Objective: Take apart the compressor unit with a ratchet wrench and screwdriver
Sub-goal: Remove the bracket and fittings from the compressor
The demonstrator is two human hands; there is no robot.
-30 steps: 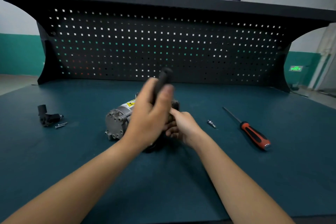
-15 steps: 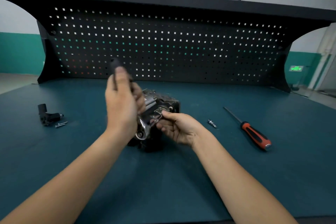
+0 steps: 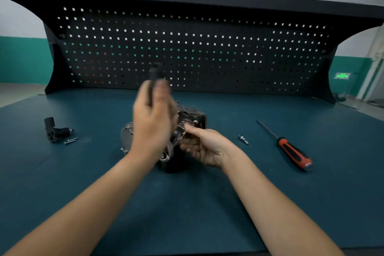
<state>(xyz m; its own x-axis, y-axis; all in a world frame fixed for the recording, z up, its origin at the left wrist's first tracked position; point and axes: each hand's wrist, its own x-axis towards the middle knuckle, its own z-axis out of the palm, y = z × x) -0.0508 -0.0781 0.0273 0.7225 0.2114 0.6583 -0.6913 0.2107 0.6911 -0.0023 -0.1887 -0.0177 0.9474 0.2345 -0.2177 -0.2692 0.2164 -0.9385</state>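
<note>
While a teal-matted worktop (image 3: 62, 183) and its black perforated pegboard (image 3: 228, 52) frame the job, a compressor unit (image 3: 194, 117) of ribbed cast metal lies on its side at the worktop's middle, pale round end toward the left edge, dark housing toward the right. The left hand (image 3: 153, 122), blurred by motion, is wrapped round the black handle of a ratchet wrench (image 3: 155, 71). The tool's long axis runs from a chrome head low on the unit's near side up and away toward the back edge. The right hand (image 3: 205, 147), the nearer of the two to that head, curls its fingers against the unit's right flank with the thumb on a bright metal part, apparently steadying it. The next swing likely turns on the head staying seated there. A red-and-black screwdriver (image 3: 291, 151) lies untouched toward the right edge, slim shaft pointing to the back. Near the left edge sits a black angled fitting (image 3: 55, 130) with loose screws (image 3: 70, 141) just beside it. A small silvery bolt (image 3: 243, 139) lies between unit and screwdriver.
</note>
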